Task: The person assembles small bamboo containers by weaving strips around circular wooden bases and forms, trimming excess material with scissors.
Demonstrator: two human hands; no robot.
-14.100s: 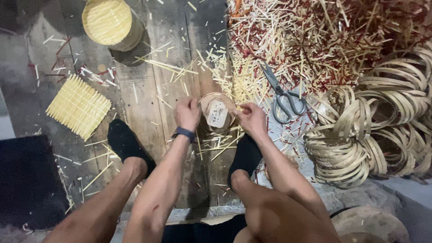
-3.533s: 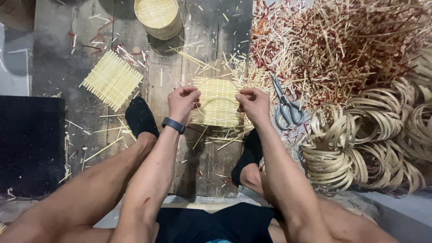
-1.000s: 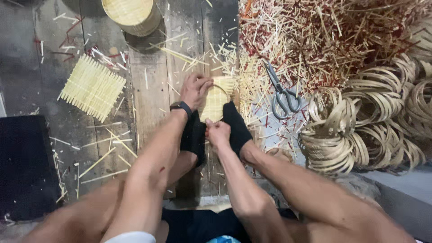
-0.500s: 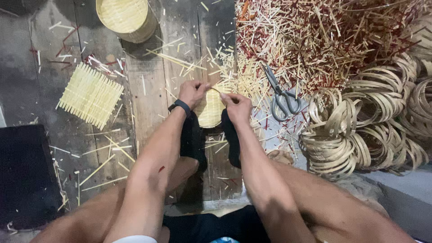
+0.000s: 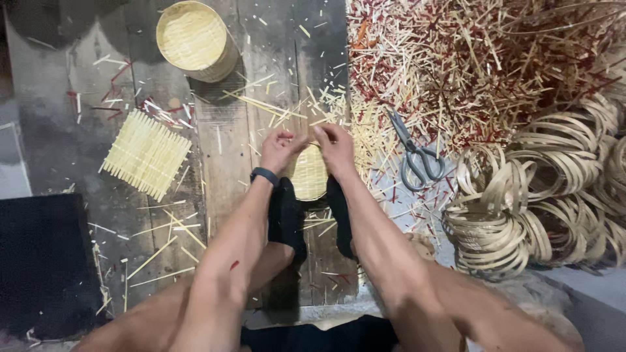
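On the far left lies a flat bamboo mat (image 5: 147,153), with a round basket (image 5: 195,39) beyond it. In the middle, the left hand (image 5: 280,148) and right hand (image 5: 336,146) pinch a thin strip (image 5: 312,140) above a small woven piece (image 5: 308,175) held between the feet; I think weaving is underway, and the strip needs careful threading. Scissors (image 5: 417,160) lie to the right.

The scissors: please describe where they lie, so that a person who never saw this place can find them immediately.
Look right of the two hands, between the big heap of cut bamboo sticks and the pile of bent bamboo rings. The scissors lie on the floor there, blades pointing up-left. They are the only grey metal thing among pale and reddish bamboo.
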